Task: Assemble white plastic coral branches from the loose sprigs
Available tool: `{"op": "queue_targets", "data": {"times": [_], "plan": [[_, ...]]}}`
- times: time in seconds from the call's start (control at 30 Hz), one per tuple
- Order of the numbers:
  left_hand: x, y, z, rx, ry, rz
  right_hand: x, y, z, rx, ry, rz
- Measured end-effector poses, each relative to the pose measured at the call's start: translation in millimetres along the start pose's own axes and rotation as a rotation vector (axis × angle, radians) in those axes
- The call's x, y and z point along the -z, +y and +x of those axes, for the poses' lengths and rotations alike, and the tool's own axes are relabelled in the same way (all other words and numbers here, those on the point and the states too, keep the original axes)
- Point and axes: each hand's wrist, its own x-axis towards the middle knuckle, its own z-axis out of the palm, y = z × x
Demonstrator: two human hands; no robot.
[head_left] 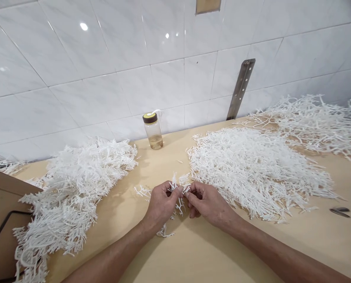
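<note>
Between my two hands, over the middle of the table, is a white plastic branch piece [180,205] with thin forked twigs. My left hand [163,202] is closed, thumb and fingers pinching its stem. From the other side my right hand [203,200] pinches the same piece, fingertips close to the left thumb. Parts of the piece are hidden behind the fingers. A few white twigs [142,191] stick out left of my left hand, and another white strand [165,232] shows below it.
Left stands a heap of white branched pieces [75,188], beside a brown box [7,204]. Right lies a wide pile of white twigs [252,169], with longer branches [319,122] behind. A bottle [154,131] stands near the tiled wall [169,86]. Small dark snips [339,212] lie far right.
</note>
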Motion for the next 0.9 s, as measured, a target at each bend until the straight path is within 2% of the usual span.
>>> {"op": "queue_targets", "data": {"times": [0.47, 0.9], "plan": [[-1.7, -6.1, -0.8, -0.021, 0.017, -0.033, 1.7, -3.6, -0.6, -0.039, -0.036, 0.013], [-0.8, -2.6, -0.9, -0.021, 0.014, -0.017, 3.8, 3.2, 0.6, -0.018, -0.06, 0.024]]}}
